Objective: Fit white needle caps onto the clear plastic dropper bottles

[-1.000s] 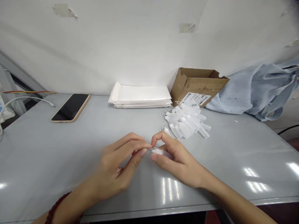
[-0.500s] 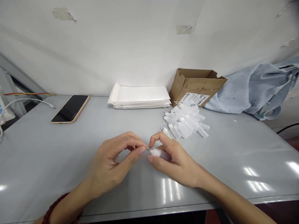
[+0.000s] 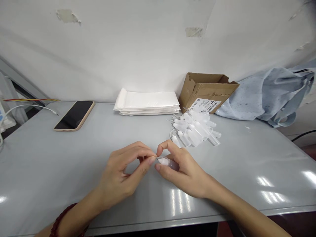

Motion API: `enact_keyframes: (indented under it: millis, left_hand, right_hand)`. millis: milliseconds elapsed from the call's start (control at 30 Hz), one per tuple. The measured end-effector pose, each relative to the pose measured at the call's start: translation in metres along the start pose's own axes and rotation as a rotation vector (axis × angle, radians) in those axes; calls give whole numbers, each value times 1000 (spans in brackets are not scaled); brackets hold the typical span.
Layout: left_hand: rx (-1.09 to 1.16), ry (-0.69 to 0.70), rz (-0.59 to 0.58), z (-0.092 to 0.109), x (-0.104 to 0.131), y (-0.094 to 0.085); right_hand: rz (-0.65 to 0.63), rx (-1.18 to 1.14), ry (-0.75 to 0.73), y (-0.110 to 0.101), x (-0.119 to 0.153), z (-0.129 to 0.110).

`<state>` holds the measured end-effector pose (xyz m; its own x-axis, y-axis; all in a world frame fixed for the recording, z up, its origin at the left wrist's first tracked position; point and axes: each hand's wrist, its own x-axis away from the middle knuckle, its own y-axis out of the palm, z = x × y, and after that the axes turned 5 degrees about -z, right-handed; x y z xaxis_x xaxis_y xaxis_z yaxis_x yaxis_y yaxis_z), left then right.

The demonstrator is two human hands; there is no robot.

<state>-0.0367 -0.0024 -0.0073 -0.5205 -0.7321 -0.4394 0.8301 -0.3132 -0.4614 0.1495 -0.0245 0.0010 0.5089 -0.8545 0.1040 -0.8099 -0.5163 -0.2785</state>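
Note:
My right hand (image 3: pixel 184 168) is closed around a small translucent plastic bottle (image 3: pixel 172 164) with a white tapered cap (image 3: pixel 163 161) pointing left. Its index finger is curled above the cap, with the thumb below. Thumb and fingertips of my left hand (image 3: pixel 129 168) pinch a thin, needle-like tip (image 3: pixel 157 158) at the cap's narrow end; the fingers hide most of it. Behind my right hand lies a loose pile of similar whitish bottles (image 3: pixel 197 130), several with thin curved strands at their ends.
A stack of white padded envelopes (image 3: pixel 150 100) rests against the wall, beside an open cardboard box (image 3: pixel 212 93) with a label. A phone (image 3: pixel 75 115) and white cable (image 3: pixel 32 105) are on the left. Light blue fabric (image 3: pixel 259 93) lies at the right of the grey table (image 3: pixel 61 164).
My left hand has shifted slightly right, its fingertips closer to the cap. My right hand stays nearly in place with the bottle.

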Motion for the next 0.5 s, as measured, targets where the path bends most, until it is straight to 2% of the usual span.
enact_keyframes:
  millis: [200,367,433,500]
  left_hand:
    - [19,15,-2,-1,0,2]
    - [92,-144,-58,3,-3,-8]
    - [84,-221,5,2,-5,-16]
    - [14,-325,155,-4,-8,-27]
  right_hand:
    - [9,39,-27,1,-2,2]
    - [39,95,-106,2,-5,5]
    - [91,148,-145,2,-7,9]
    - [145,210,-169,1,-9,14]
